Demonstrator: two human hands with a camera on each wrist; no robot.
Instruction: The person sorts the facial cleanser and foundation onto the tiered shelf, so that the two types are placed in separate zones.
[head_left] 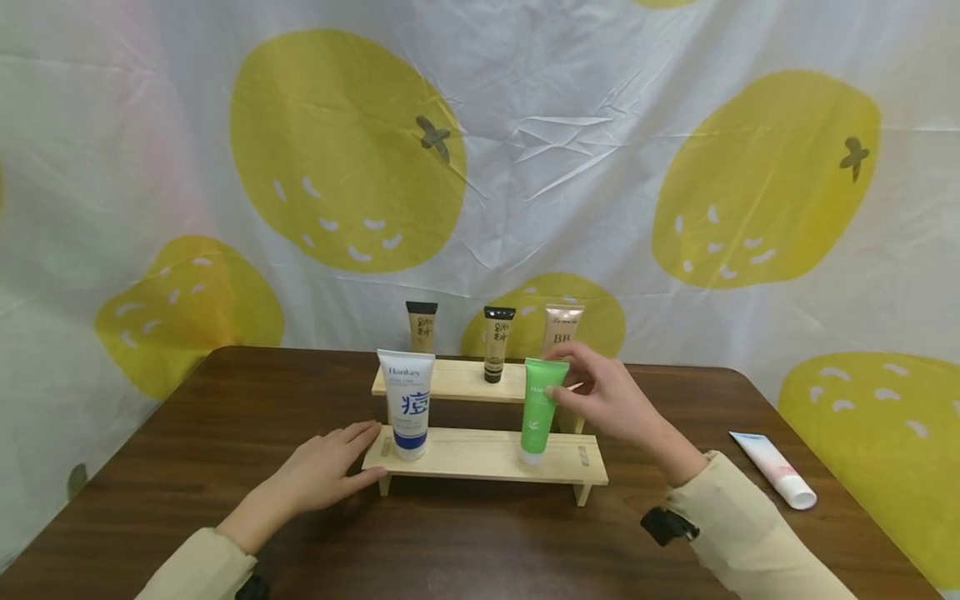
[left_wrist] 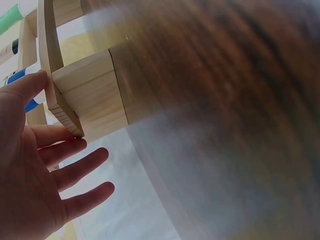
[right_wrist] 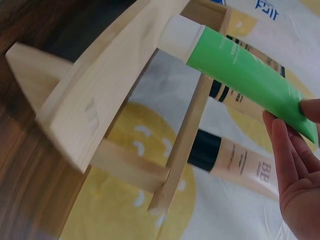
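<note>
My right hand (head_left: 615,400) pinches a green squeeze tube (head_left: 538,423) near its flat crimped end, thumb in front and fingers behind. The tube stands cap-down over the right part of the lower shelf of a small two-step wooden rack (head_left: 472,454); its white cap (right_wrist: 180,37) is at the board, though contact is hard to tell. At the rack's left end, my left hand (head_left: 322,471) touches the lower board with thumb and index finger, the other fingers (left_wrist: 85,200) spread and fairly straight. Close by stands a white-and-blue tube (head_left: 407,400) on that same shelf.
On the upper shelf stand a beige tube with a black cap end (head_left: 422,329), a similar one (head_left: 495,342) and a pinkish BB tube (head_left: 562,325). A white-and-pink tube (head_left: 772,467) lies on the dark wooden table (head_left: 480,542) at the right. A fruit-print cloth (head_left: 540,208) hangs behind.
</note>
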